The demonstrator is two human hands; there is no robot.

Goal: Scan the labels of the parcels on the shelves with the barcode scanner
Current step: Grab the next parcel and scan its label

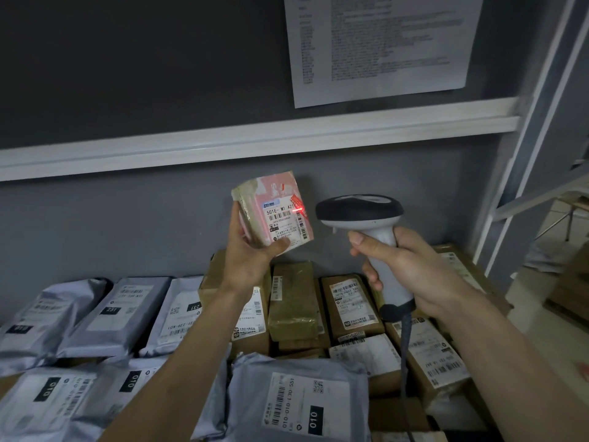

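My left hand (pixel 247 250) grips a small pink taped parcel (pixel 274 210), raised above the shelf with its white label facing me. A red scan line glows on the label's right edge. My right hand (pixel 404 266) holds the handle of a white barcode scanner (pixel 360 215) with a dark head, just right of the parcel and pointed at it. The scanner's cable hangs down from the handle's base.
Below lie several grey mailer bags (pixel 296 400) and brown cardboard boxes (pixel 349 304) with labels, packed close together. A white shelf rail (pixel 255 138) crosses the grey wall. A printed sheet (pixel 382 43) hangs above. A white shelf post (pixel 538 122) stands at the right.
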